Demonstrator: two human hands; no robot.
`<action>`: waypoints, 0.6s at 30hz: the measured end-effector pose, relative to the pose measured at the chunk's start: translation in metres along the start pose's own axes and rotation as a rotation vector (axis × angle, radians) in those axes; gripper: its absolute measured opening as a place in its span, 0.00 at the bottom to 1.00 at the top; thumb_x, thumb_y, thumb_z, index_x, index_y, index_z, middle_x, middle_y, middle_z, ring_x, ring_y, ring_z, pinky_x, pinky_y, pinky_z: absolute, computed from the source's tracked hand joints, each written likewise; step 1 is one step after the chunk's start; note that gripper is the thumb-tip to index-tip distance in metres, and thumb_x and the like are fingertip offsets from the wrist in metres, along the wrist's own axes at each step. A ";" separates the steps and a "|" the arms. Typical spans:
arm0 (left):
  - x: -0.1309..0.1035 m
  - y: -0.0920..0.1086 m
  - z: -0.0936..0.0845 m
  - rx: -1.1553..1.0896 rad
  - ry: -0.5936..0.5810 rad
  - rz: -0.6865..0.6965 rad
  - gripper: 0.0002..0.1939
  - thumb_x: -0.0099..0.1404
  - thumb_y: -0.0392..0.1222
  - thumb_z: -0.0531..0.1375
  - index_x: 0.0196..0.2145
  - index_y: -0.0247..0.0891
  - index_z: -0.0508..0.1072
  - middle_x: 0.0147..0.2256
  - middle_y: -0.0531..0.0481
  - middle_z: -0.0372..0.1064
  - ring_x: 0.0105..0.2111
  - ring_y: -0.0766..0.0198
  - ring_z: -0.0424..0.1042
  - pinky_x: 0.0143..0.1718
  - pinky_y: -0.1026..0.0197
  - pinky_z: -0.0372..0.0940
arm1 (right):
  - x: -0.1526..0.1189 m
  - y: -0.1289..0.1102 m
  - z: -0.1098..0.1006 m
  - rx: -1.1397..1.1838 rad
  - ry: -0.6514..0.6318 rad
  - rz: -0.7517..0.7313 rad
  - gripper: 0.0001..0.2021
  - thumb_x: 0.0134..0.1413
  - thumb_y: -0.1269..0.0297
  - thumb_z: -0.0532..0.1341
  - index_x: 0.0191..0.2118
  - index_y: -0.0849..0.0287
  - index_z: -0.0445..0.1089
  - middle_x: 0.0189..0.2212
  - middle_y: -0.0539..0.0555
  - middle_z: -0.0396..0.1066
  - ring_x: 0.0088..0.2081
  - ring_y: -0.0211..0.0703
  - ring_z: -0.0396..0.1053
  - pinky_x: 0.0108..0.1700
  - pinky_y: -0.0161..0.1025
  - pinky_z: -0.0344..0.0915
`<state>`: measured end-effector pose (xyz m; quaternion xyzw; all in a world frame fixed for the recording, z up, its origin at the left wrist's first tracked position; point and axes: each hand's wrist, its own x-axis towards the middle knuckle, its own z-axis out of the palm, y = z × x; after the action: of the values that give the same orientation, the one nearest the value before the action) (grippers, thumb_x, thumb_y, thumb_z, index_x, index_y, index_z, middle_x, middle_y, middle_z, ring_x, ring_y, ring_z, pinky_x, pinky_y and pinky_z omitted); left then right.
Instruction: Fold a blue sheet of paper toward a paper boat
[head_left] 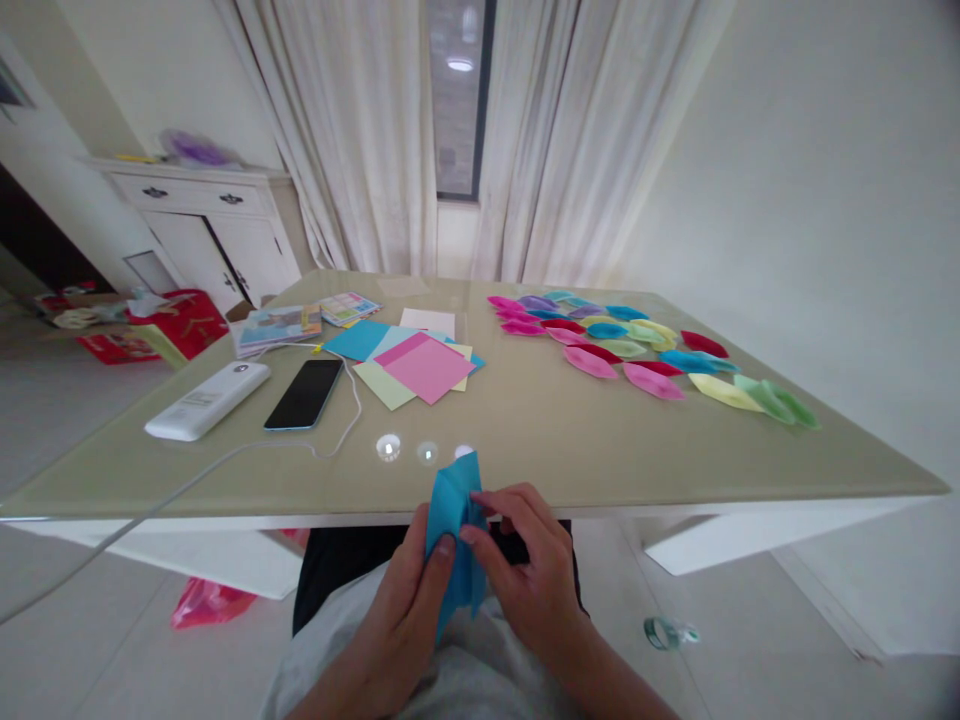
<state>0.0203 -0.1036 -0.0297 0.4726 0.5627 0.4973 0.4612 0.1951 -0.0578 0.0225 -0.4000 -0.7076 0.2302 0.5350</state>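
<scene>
A piece of folded blue paper (452, 500) is held upright over my lap, just at the near edge of the table. My left hand (416, 590) grips its left side, thumb pressed flat on the front. On the other side my right hand (529, 565) pinches the paper's right edge between thumb and fingers. Creases run lengthwise down the sheet. Beyond lie loose square sheets, with a pink sheet (431, 368) on top and a blue sheet (358, 341) at the left. Many folded paper pieces, such as a pink one (590, 362), lie in rows at the right.
A black phone (304, 394) and a white power bank (208, 400) lie on the left of the table (525, 450), with a white cable (247, 447) trailing off the edge. Booklets (277, 328) sit behind them. A tape roll (661, 632) lies on the floor.
</scene>
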 end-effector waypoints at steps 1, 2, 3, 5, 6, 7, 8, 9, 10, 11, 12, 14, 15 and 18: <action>0.004 0.005 0.001 -0.002 -0.019 0.049 0.32 0.74 0.62 0.61 0.67 0.44 0.72 0.66 0.40 0.72 0.68 0.44 0.68 0.69 0.42 0.64 | -0.001 -0.002 0.001 0.006 -0.015 0.002 0.14 0.64 0.62 0.73 0.54 0.52 0.78 0.41 0.56 0.79 0.40 0.49 0.75 0.39 0.42 0.73; 0.008 0.011 0.002 -0.008 -0.054 0.094 0.28 0.75 0.60 0.60 0.64 0.43 0.74 0.64 0.41 0.75 0.65 0.45 0.72 0.67 0.44 0.66 | -0.001 -0.004 0.002 0.011 -0.026 0.007 0.18 0.62 0.61 0.74 0.56 0.52 0.77 0.43 0.56 0.79 0.42 0.50 0.75 0.41 0.43 0.74; 0.011 0.017 0.003 -0.032 -0.079 0.134 0.25 0.76 0.59 0.59 0.61 0.42 0.77 0.61 0.41 0.77 0.61 0.46 0.75 0.64 0.47 0.69 | -0.001 -0.004 0.003 0.015 -0.028 0.014 0.20 0.62 0.62 0.74 0.57 0.52 0.76 0.44 0.56 0.79 0.42 0.50 0.76 0.42 0.43 0.74; 0.016 0.028 0.004 -0.121 -0.105 0.137 0.21 0.76 0.58 0.61 0.55 0.41 0.79 0.55 0.43 0.81 0.54 0.49 0.79 0.56 0.52 0.74 | -0.001 -0.003 0.005 0.020 -0.027 0.030 0.18 0.64 0.64 0.72 0.57 0.52 0.76 0.46 0.57 0.79 0.43 0.50 0.76 0.43 0.43 0.74; 0.018 0.032 0.005 -0.178 -0.109 0.117 0.20 0.75 0.57 0.62 0.55 0.40 0.78 0.52 0.43 0.82 0.51 0.50 0.80 0.52 0.54 0.75 | 0.000 -0.002 0.005 0.027 -0.026 0.038 0.16 0.65 0.66 0.70 0.57 0.52 0.76 0.46 0.57 0.79 0.43 0.50 0.76 0.44 0.43 0.74; 0.019 0.034 0.006 -0.232 -0.102 0.087 0.20 0.74 0.56 0.63 0.55 0.40 0.77 0.50 0.44 0.82 0.49 0.51 0.81 0.48 0.56 0.76 | 0.000 -0.002 0.005 0.041 -0.026 0.049 0.15 0.66 0.67 0.68 0.57 0.52 0.76 0.46 0.57 0.79 0.43 0.49 0.76 0.44 0.43 0.74; 0.019 0.036 0.006 -0.275 -0.081 0.059 0.20 0.74 0.56 0.64 0.55 0.41 0.75 0.49 0.44 0.82 0.47 0.52 0.81 0.46 0.57 0.76 | 0.000 -0.001 0.004 0.061 -0.023 0.066 0.14 0.67 0.67 0.66 0.56 0.52 0.77 0.45 0.57 0.79 0.43 0.49 0.77 0.44 0.42 0.74; 0.018 0.036 0.007 -0.298 -0.047 0.040 0.21 0.73 0.56 0.65 0.56 0.42 0.73 0.49 0.45 0.82 0.46 0.53 0.81 0.45 0.57 0.76 | 0.001 -0.001 0.003 0.085 -0.020 0.095 0.13 0.68 0.67 0.64 0.55 0.53 0.77 0.44 0.56 0.80 0.41 0.48 0.77 0.44 0.42 0.74; 0.018 0.037 0.007 -0.295 0.001 0.033 0.21 0.73 0.56 0.65 0.57 0.42 0.71 0.49 0.45 0.81 0.45 0.54 0.81 0.44 0.58 0.76 | 0.000 0.000 0.002 0.116 -0.018 0.135 0.11 0.68 0.67 0.64 0.53 0.53 0.78 0.41 0.55 0.80 0.39 0.47 0.77 0.43 0.41 0.74; 0.017 0.037 0.007 -0.267 0.053 0.032 0.22 0.74 0.57 0.64 0.57 0.43 0.70 0.50 0.45 0.80 0.45 0.55 0.80 0.44 0.58 0.75 | 0.000 0.000 0.001 0.152 -0.016 0.182 0.09 0.69 0.65 0.63 0.50 0.54 0.80 0.38 0.54 0.81 0.37 0.46 0.77 0.42 0.40 0.74; 0.016 0.037 0.008 -0.223 0.097 0.033 0.22 0.74 0.57 0.63 0.58 0.42 0.69 0.50 0.44 0.79 0.46 0.55 0.79 0.45 0.58 0.75 | 0.000 0.000 0.001 0.191 -0.015 0.233 0.08 0.69 0.64 0.64 0.48 0.54 0.80 0.35 0.53 0.80 0.35 0.45 0.76 0.40 0.39 0.73; 0.015 0.037 0.009 -0.121 0.129 0.037 0.27 0.73 0.59 0.64 0.60 0.41 0.67 0.53 0.42 0.77 0.48 0.53 0.78 0.49 0.56 0.75 | -0.001 0.000 0.001 0.276 -0.022 0.315 0.07 0.68 0.62 0.65 0.44 0.55 0.81 0.31 0.53 0.80 0.33 0.44 0.76 0.38 0.38 0.73; 0.015 0.037 0.010 -0.080 0.117 0.037 0.31 0.71 0.60 0.65 0.62 0.40 0.66 0.54 0.40 0.77 0.50 0.51 0.78 0.50 0.54 0.75 | -0.001 0.000 0.001 0.323 -0.034 0.342 0.07 0.68 0.61 0.66 0.44 0.56 0.81 0.32 0.53 0.80 0.33 0.45 0.76 0.38 0.38 0.73; 0.016 0.038 0.011 -0.033 0.025 0.059 0.39 0.65 0.59 0.71 0.65 0.38 0.64 0.53 0.39 0.77 0.50 0.48 0.79 0.51 0.50 0.75 | 0.002 0.000 -0.001 0.441 -0.048 0.391 0.09 0.66 0.59 0.68 0.47 0.56 0.81 0.35 0.54 0.82 0.36 0.45 0.77 0.40 0.39 0.73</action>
<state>0.0315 -0.0843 0.0063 0.4749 0.5460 0.5259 0.4470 0.1957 -0.0568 0.0240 -0.3973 -0.5623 0.4868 0.5376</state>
